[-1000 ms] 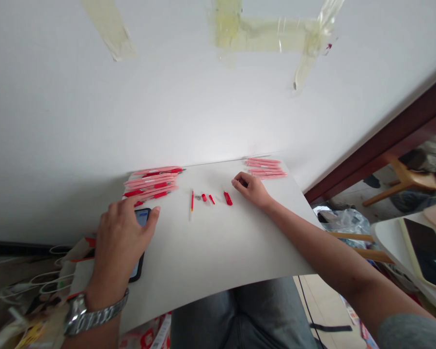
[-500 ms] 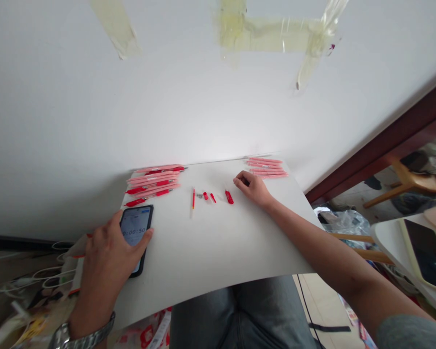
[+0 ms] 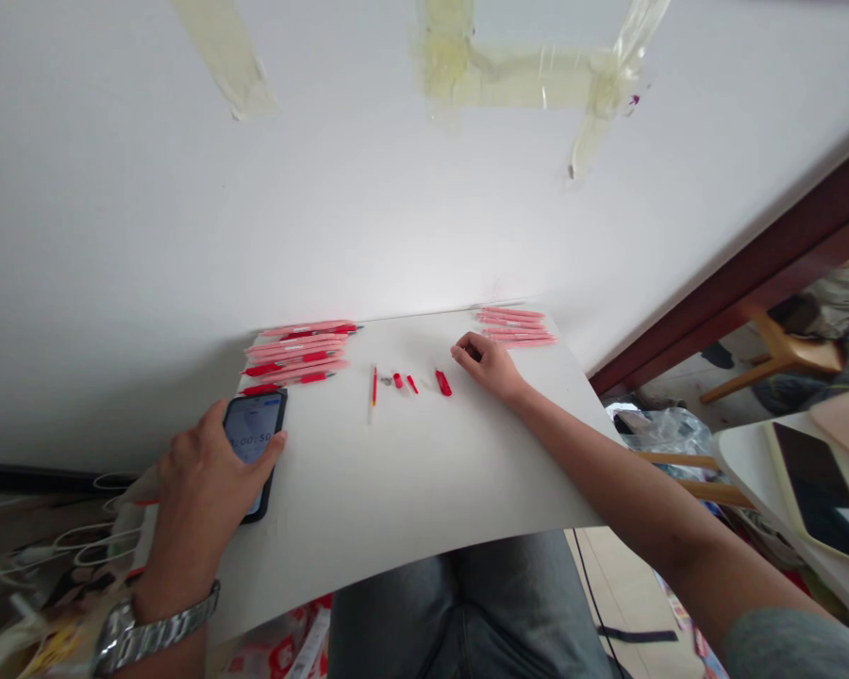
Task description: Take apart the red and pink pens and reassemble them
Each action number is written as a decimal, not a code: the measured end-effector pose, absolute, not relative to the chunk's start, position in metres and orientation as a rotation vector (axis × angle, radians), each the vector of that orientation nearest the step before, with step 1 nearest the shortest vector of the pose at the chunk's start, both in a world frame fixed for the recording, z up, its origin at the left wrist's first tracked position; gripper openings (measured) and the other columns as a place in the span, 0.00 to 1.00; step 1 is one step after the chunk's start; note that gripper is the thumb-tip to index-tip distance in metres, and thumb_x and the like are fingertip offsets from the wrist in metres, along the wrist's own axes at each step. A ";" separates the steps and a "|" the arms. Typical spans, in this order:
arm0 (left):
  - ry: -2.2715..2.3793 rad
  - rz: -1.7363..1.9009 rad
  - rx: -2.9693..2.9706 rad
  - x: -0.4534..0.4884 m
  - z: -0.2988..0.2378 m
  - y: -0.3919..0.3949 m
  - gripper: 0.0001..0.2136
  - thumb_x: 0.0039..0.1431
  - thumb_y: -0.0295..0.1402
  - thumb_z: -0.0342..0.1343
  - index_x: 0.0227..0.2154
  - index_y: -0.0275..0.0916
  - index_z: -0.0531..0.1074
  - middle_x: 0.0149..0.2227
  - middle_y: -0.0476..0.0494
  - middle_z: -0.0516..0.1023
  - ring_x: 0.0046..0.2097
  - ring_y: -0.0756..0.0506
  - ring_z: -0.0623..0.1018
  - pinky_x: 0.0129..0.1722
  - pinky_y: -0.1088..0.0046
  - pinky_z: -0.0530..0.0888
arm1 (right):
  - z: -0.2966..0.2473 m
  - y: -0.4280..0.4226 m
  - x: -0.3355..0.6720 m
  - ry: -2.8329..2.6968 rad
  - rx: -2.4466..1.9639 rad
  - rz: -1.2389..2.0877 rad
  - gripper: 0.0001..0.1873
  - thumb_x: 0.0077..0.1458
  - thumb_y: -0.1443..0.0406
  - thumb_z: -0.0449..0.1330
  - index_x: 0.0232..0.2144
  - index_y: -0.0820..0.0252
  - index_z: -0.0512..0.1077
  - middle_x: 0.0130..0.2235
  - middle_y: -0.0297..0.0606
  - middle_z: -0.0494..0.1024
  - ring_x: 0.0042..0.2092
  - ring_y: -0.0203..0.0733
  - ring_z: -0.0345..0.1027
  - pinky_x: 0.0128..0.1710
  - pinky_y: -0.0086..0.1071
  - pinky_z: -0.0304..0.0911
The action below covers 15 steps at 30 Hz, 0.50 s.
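Note:
My left hand grips a dark-edged phone by its sides, thumb on the right edge, at the table's left. The screen shows a timer, partly covered by the hand. Loosely curled, my right hand rests on the table with thumb and index fingertips together; nothing shows in it. Just left of it lies a red pen grip. Further left are a small red pointed part, a short red cylinder, a small metallic piece and a red pen refill.
Several red pens and pink-wrapped pens lie at the back left of the white table. More pink pens lie at the back right. A wall rises behind. Another device rests on a white surface at right.
My left hand has shifted the phone slightly left and towards the wall. The camera view has moved a little. My right hand and the pen parts stay in place.

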State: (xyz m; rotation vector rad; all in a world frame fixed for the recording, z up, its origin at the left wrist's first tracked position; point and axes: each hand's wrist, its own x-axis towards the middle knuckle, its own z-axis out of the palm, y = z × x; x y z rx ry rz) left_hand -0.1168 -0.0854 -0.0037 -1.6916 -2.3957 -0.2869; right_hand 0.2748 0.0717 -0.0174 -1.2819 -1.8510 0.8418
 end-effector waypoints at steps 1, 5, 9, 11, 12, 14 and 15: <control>-2.392 -0.285 -1.696 -0.117 -0.004 -0.085 0.44 0.63 0.59 0.49 0.70 0.27 0.61 0.55 0.19 0.77 0.58 0.21 0.76 0.60 0.43 0.73 | -0.017 0.072 0.275 -1.854 -1.286 0.841 0.14 0.63 0.53 0.58 0.33 0.56 0.71 0.29 0.31 0.71 0.31 0.37 0.61 0.33 0.33 0.55; -2.359 -0.296 -1.708 -0.119 -0.005 -0.084 0.42 0.64 0.58 0.50 0.70 0.28 0.61 0.55 0.20 0.77 0.57 0.23 0.76 0.60 0.43 0.72 | -0.015 0.070 0.274 -1.872 -1.314 0.829 0.14 0.63 0.53 0.58 0.33 0.56 0.70 0.29 0.31 0.72 0.31 0.37 0.61 0.33 0.33 0.55; -2.357 -0.281 -1.726 -0.118 -0.002 -0.086 0.42 0.64 0.59 0.50 0.69 0.28 0.62 0.52 0.20 0.78 0.55 0.22 0.77 0.58 0.43 0.73 | -0.013 0.070 0.273 -1.889 -1.356 0.821 0.13 0.63 0.53 0.58 0.33 0.56 0.71 0.30 0.32 0.74 0.32 0.38 0.62 0.33 0.33 0.55; -2.359 -0.266 -1.735 -0.116 0.003 -0.087 0.43 0.64 0.61 0.49 0.68 0.27 0.63 0.51 0.20 0.77 0.54 0.22 0.77 0.56 0.43 0.74 | -0.013 0.071 0.273 -1.888 -1.370 0.815 0.13 0.63 0.54 0.58 0.33 0.56 0.71 0.30 0.32 0.74 0.32 0.38 0.63 0.33 0.33 0.55; -2.353 -0.265 -1.745 -0.114 0.006 -0.087 0.43 0.64 0.61 0.49 0.68 0.27 0.63 0.50 0.20 0.77 0.54 0.22 0.77 0.56 0.42 0.75 | -0.013 0.072 0.272 -1.885 -1.380 0.813 0.13 0.63 0.54 0.58 0.33 0.56 0.71 0.30 0.33 0.75 0.32 0.39 0.63 0.33 0.33 0.56; -2.326 -0.309 -1.722 -0.109 0.014 -0.085 0.41 0.66 0.59 0.47 0.67 0.28 0.64 0.53 0.19 0.76 0.56 0.21 0.76 0.57 0.40 0.74 | -0.014 0.074 0.272 -1.880 -1.406 0.808 0.13 0.63 0.54 0.58 0.33 0.55 0.71 0.31 0.33 0.75 0.33 0.39 0.64 0.34 0.33 0.56; -2.296 -0.358 -1.739 -0.105 0.018 -0.083 0.38 0.67 0.58 0.47 0.68 0.30 0.64 0.55 0.20 0.76 0.58 0.22 0.75 0.58 0.40 0.73 | -0.015 0.075 0.272 -1.881 -1.418 0.805 0.13 0.63 0.54 0.58 0.33 0.55 0.71 0.31 0.33 0.75 0.33 0.39 0.64 0.34 0.33 0.56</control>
